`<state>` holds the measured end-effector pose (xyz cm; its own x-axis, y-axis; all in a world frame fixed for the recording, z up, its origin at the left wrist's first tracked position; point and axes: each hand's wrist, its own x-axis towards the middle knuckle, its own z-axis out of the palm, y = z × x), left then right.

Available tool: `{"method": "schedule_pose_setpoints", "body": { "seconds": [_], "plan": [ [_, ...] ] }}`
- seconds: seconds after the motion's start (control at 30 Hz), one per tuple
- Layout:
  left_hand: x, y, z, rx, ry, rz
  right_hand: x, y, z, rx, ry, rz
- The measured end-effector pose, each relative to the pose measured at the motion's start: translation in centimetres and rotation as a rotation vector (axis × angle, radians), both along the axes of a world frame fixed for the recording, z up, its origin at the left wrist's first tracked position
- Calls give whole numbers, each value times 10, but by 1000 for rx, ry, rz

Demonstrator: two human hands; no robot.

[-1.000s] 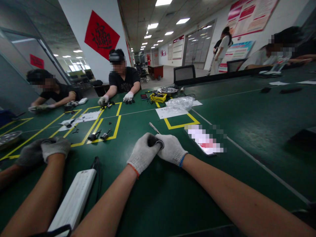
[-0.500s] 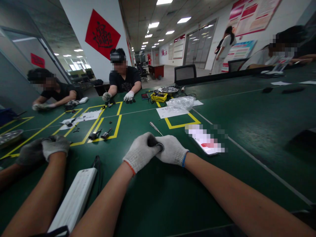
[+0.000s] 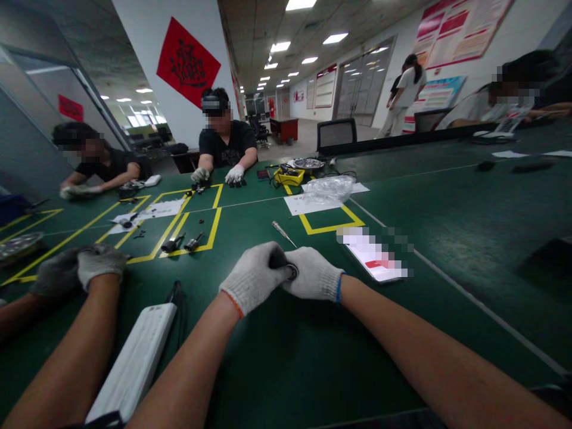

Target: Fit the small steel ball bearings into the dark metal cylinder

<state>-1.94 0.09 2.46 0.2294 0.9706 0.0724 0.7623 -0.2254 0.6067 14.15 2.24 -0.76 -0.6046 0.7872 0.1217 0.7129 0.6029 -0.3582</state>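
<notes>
My left hand (image 3: 257, 277), in a white knit glove with an orange cuff edge, is closed round a small dark round part (image 3: 292, 272) with a metallic rim. Against it, my right hand (image 3: 313, 273), gloved with a blue cuff edge, grips the same part from the other side. Only the part's round end shows; the fingers hide the remainder. Just beyond my hands a screwdriver (image 3: 282, 232) with a clear handle lies on the green table (image 3: 277, 369). To the right of my right hand lies a phone (image 3: 373, 256) with its screen lit.
At left, a neighbour's gloved hands (image 3: 100, 265) work beside a white power strip (image 3: 134, 357). Two dark cylindrical parts (image 3: 193, 242) lie within yellow tape. Farther back are a plastic bag (image 3: 328, 189) on paper and a yellow tray (image 3: 288, 176). A co-worker (image 3: 227, 143) sits opposite.
My hands keep hold of the round part with hardly any movement. The view has shifted very slightly. In the background, a standing person has turned a little.
</notes>
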Motion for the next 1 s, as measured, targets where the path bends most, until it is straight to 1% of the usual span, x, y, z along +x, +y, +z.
{"method": "schedule_pose_setpoints", "body": {
  "seconds": [0.2, 0.37, 0.5, 0.7, 0.87, 0.93, 1.0],
  "plan": [
    [-1, 1, -4, -6, -28, -19, 0, -1, 2, -47, 32, 1],
    [0, 0, -4, 41, 65, -40, 1, 0, -1, -27, 35, -19],
    [0, -2, -2, 64, 84, -77, 1, 0, -2, -17, 10, -19],
    [-2, 0, -5, 105, 130, -119, 1, 0, 1, -37, 6, -5],
    [1, -3, -2, 100, 201, -88, -1, -1, 2, -36, -45, -24],
    [3, -3, -2, 105, 184, -69, -1, -1, 1, -24, -25, -33],
    [3, -2, -4, 112, 115, -59, -1, 0, -1, -20, 20, -41]
  ]
}}
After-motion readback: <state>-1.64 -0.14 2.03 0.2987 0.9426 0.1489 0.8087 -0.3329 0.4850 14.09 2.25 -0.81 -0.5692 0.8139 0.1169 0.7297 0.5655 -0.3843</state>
